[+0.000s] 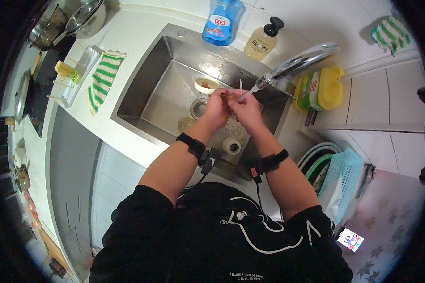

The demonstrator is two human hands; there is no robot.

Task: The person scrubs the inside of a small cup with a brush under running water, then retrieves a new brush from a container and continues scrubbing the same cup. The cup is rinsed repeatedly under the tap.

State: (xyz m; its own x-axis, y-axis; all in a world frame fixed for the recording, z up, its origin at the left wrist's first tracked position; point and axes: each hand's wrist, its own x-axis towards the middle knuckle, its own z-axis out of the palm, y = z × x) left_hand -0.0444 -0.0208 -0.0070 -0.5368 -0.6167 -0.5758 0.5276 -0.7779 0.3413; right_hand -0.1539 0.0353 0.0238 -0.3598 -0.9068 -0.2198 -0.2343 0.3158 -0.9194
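Both hands are close together over the steel sink [151, 94], beneath the chrome faucet [297, 63], where a stream of water runs onto them. My left hand [216, 113] is closed round a small brownish piece [230, 97], whose kind I cannot make out. My right hand [248, 112] is pinched against the same piece. A thin white stick [241, 85] stands up beside its fingers; its lower end is hidden. Behind my left hand lies an oval cream dish [200, 89] with something brown inside. A small cream cup [231, 146] sits nearer me, and a round translucent piece [186, 124] lies left of the drain [198, 108].
A blue bottle [220, 26] and a pump bottle [262, 41] stand behind the sink, a yellow jug [327, 88] at its right. A striped cloth [106, 80] lies on the left counter. Basins and a light-blue basket [342, 177] are stacked at right.
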